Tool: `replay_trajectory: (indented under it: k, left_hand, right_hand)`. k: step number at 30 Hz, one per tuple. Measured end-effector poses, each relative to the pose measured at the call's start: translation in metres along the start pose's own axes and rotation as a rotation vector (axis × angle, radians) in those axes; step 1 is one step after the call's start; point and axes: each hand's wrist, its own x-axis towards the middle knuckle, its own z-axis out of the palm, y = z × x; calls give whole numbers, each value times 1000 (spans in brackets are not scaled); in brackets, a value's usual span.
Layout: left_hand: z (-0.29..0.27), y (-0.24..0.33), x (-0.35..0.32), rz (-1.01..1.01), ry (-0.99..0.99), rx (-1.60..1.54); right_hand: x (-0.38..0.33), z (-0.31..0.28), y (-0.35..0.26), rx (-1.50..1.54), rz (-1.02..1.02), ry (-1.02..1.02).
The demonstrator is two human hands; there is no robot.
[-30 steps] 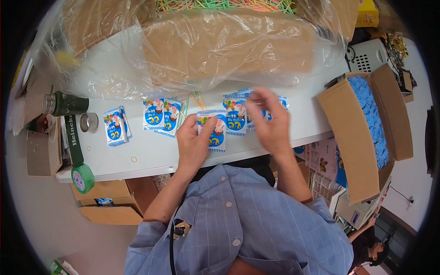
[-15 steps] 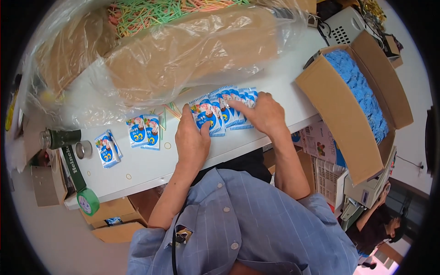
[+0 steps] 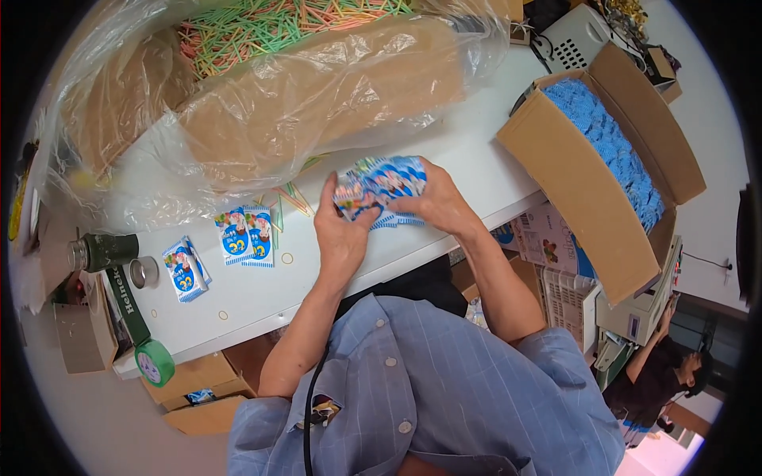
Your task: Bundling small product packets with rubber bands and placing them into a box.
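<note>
We see a bright, evenly lit scene under soft overhead light, with only faint shadows on the white counter [image 3: 444,159]. Glare streaks the clear plastic sheet [image 3: 262,119] at the far left. Fisheye distortion bends straight edges toward the rim, ringed by black vignette. The centre is sharp; the edges soften slightly.

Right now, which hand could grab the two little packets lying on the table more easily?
Probably the left hand: the two packets lie just to its left, while the right hand sits farther away, holding the gathered stack.
</note>
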Motion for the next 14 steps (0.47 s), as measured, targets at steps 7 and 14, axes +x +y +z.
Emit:
replay_trajectory:
  k: [7, 14]
  left_hand:
    - [5, -3, 4, 186, -228, 27]
    - [16, 41, 17, 614, -431, 317]
  right_hand:
    - [-29, 0, 31, 466, -225, 93]
    - [-34, -31, 9, 292, -453, 82]
